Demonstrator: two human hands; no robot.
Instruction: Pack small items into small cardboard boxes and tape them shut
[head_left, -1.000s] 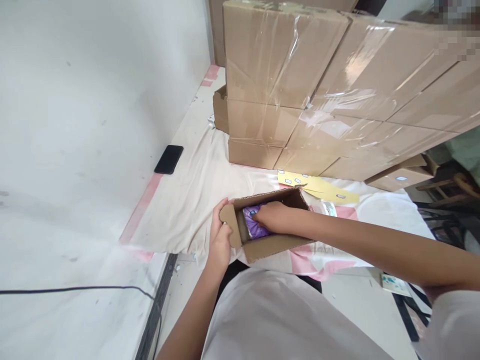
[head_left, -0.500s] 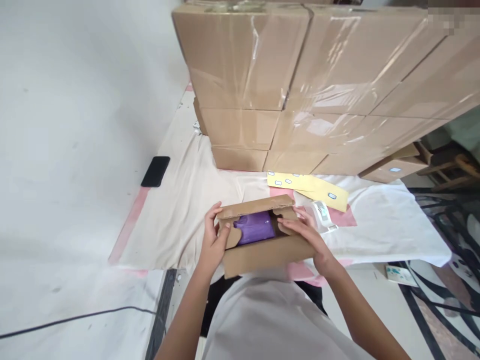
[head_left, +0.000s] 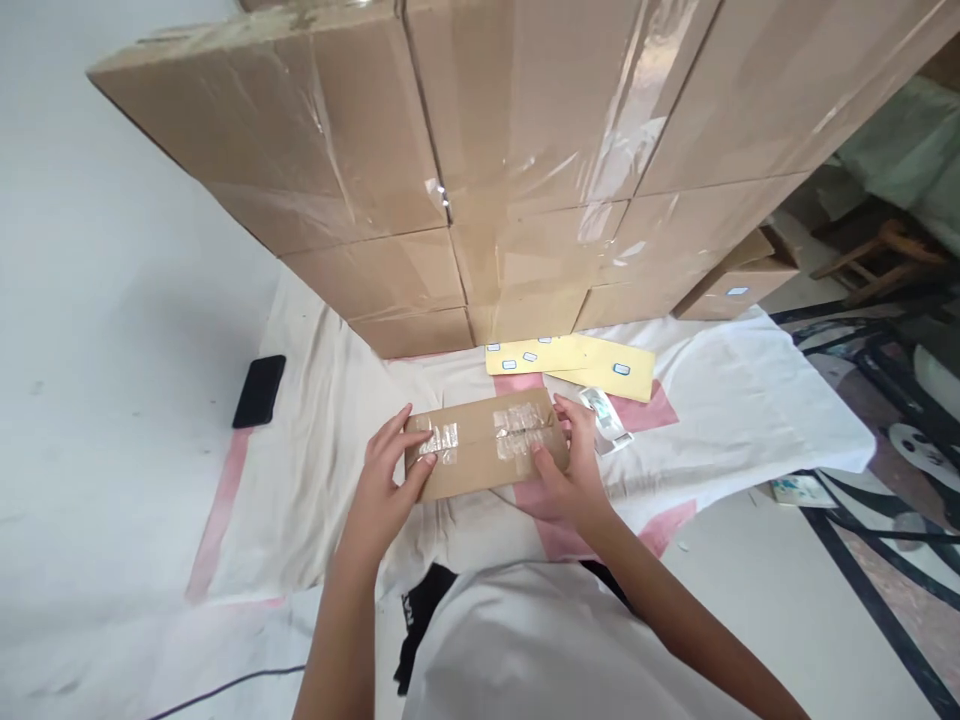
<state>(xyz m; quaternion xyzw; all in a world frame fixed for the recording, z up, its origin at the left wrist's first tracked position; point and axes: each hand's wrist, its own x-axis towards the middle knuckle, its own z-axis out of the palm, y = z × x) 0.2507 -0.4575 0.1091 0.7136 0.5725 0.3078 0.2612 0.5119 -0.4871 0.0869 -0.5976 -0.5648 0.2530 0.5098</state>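
Observation:
A small brown cardboard box (head_left: 480, 462) lies closed on a white and pink cloth (head_left: 720, 420) in front of me, with scraps of old clear tape across its top flaps. My left hand (head_left: 386, 480) grips its left end, fingers curled over the top edge. My right hand (head_left: 568, 462) holds the right end, thumb pressing the flap down. The purple packet inside is hidden under the flaps.
A wall of large taped cartons (head_left: 480, 170) rises just behind the box. Yellow label sheets (head_left: 570, 356) and a white tape dispenser (head_left: 604, 420) lie to the right. A black phone (head_left: 259, 391) rests at the left. Chairs and dark metal frames (head_left: 877, 330) stand at the right.
My right hand came out of the box and both hands folded the flaps shut over the purple packet. The view has swung closer to the cartons.

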